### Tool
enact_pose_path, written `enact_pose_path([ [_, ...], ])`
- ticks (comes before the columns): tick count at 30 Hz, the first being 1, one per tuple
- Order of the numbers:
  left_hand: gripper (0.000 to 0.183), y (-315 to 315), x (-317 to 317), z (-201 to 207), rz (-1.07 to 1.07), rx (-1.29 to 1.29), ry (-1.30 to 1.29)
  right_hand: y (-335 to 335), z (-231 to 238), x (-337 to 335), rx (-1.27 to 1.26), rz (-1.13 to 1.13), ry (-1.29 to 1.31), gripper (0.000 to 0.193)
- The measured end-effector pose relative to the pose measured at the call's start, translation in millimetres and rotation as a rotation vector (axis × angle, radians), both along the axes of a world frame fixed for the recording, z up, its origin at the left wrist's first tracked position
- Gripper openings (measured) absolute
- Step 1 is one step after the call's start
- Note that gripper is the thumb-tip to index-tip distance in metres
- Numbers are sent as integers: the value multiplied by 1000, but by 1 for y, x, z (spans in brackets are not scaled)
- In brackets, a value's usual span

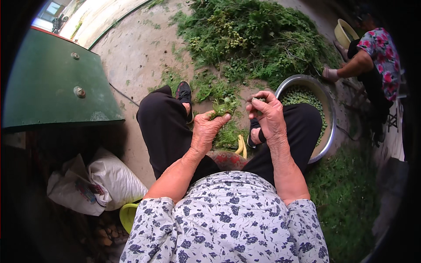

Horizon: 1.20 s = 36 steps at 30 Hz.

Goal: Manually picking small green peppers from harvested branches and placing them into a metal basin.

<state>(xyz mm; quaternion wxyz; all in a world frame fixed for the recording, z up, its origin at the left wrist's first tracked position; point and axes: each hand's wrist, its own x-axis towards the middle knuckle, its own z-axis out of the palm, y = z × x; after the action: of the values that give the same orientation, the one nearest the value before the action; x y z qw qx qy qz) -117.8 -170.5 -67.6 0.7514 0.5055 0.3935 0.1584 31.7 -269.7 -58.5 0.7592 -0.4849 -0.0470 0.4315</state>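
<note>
Between the thumb and fingers of my left hand (207, 131) is a feathery green sprig (224, 106), its tip spreading up and to the right. My right hand (270, 116) is raised a short way to the right, apart from the sprig. Its thumb and fingers are pinched around something small and dark green, too little to name. Right of that hand, past my knee, stands a wide metal basin (332, 129) holding many small round green berries (306, 97). Loose sprigs (228, 136) lie on the ground between my feet, by a pale yellow object resembling a banana peel (241, 146).
A large heap of green branches (258, 39) spreads ahead. Another person (379, 61) sits at the far right near a yellow tub (344, 33). A green metal cabinet (57, 83), white sacks (114, 179) and a yellow-green bowl (127, 217) are on the left. More greenery (346, 197) lies at right.
</note>
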Motion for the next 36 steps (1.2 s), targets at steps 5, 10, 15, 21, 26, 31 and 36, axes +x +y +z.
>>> enact_pose_path([
  [5,15,-1,0,-4,-49,133,70,1,-5,-17,-148,323,-466,17],
  [10,10,2,-3,-17,-198,382,60,5,-12,-22,-183,387,-1047,30],
  [15,9,-1,-2,-17,-182,316,25,7,-30,-26,-139,333,-1112,26],
  [21,13,-5,3,-14,-93,123,-32,0,-29,-18,4,227,56,13],
  [26,15,-5,6,-14,-83,49,18,-14,12,11,54,-42,-35,21],
  [31,34,-2,5,-4,-33,-63,-106,-67,37,68,-135,-328,-479,24],
  [36,24,4,2,-5,23,-117,-114,-123,9,118,-334,-468,-545,31],
])
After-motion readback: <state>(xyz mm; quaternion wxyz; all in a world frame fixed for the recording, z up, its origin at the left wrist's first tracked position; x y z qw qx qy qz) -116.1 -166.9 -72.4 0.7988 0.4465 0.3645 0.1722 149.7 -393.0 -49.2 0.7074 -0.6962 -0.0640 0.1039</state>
